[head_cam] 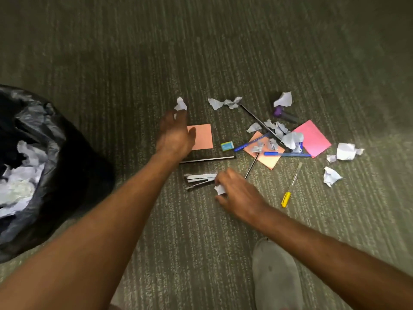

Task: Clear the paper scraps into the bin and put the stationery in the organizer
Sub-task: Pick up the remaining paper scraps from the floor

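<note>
Scraps are all over the carpet point(223, 52) here, mixed in with pens and sticky notes; our left hand point(175, 135) pinches one scrap point(180, 104) at its fingertips, our right hand point(238, 193) curls round another point(220, 189) by the stapler point(200, 178). Bin point(33, 166) sits well off to the left, so we'd grab a few more bits per hand before swinging over; lift straight up so we don't drag the pens along. No organizer in sight yet.
</note>
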The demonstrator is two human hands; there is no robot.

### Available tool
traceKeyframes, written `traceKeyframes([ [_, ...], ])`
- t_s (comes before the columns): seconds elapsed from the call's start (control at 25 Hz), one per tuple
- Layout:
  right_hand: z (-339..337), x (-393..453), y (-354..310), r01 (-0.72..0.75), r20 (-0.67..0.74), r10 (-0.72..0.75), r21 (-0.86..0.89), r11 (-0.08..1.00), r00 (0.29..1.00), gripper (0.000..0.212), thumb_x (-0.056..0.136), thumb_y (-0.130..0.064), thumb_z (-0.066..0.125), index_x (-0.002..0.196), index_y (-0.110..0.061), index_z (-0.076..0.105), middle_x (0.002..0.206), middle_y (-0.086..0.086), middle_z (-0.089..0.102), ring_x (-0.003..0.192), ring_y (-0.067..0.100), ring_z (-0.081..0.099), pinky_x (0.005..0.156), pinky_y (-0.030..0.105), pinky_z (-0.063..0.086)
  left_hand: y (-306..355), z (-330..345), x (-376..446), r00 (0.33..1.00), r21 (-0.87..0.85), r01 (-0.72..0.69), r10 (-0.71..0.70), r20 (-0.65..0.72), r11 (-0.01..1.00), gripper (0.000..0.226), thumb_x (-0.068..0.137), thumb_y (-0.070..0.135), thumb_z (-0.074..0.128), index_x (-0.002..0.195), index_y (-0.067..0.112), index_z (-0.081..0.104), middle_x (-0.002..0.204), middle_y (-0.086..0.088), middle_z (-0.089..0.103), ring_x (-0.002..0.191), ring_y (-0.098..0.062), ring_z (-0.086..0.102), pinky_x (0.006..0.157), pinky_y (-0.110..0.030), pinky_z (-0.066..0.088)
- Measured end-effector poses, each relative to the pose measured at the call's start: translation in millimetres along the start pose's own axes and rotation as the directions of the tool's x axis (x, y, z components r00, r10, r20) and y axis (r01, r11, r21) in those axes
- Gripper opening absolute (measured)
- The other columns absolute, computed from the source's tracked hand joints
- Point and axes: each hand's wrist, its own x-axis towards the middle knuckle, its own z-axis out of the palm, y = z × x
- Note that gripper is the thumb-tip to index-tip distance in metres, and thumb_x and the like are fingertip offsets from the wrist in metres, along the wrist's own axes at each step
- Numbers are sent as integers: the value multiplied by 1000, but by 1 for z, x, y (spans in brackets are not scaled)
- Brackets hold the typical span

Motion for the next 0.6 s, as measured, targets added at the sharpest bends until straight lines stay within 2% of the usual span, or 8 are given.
traceKeyframes([
  [0.08,-2,2,6,32,-24,-31,38,999,999,16,95,-27,65,108,-24,55,106,-4,50,95,16,52,71,31,41,-2,9,26,990,-115,97,-107,-87,989,54,98,27,53,149,12,39,147,-21,40,134,-39,40,109,-44,38],
  [0.16,-8,3,14,40,-30,-37,114,993,999,2,98,-21,59,99,-21,58,100,-3,52,89,17,53,70,34,44,-5,15,47,978,-153,165,-181,-100,974,53,99,24,52,150,13,40,146,-23,43,133,-39,42,110,-42,37],
  [0.24,-15,5,23,9,-56,2,206,979,998,6,98,-18,59,96,-24,59,99,-6,54,86,13,54,70,33,46,-9,21,59,981,-140,129,-147,-126,982,49,100,21,53,147,12,43,143,-22,48,130,-39,47,108,-41,39],
  [0.36,-28,4,38,-56,-143,113,353,934,983,13,96,-17,65,95,-29,61,98,-14,55,82,1,56,69,21,49,-17,24,72,981,-185,56,-88,-172,981,35,99,17,55,131,6,54,132,-19,59,120,-37,56,101,-44,45],
  [0.48,-47,7,57,-132,-235,277,490,862,932,19,95,-11,64,96,-30,64,103,-14,53,80,6,59,63,22,56,-15,24,79,963,-277,79,-145,-228,958,28,99,17,56,122,2,56,123,-19,64,112,-35,61,95,-40,49],
  [0.6,-65,14,77,-181,-304,374,512,840,876,30,95,1,53,88,-23,67,103,-7,52,83,11,57,63,29,51,-4,26,80,930,-329,31,-148,-338,944,19,96,4,54,113,-1,58,112,-19,66,106,-32,62,94,-34,46],
])
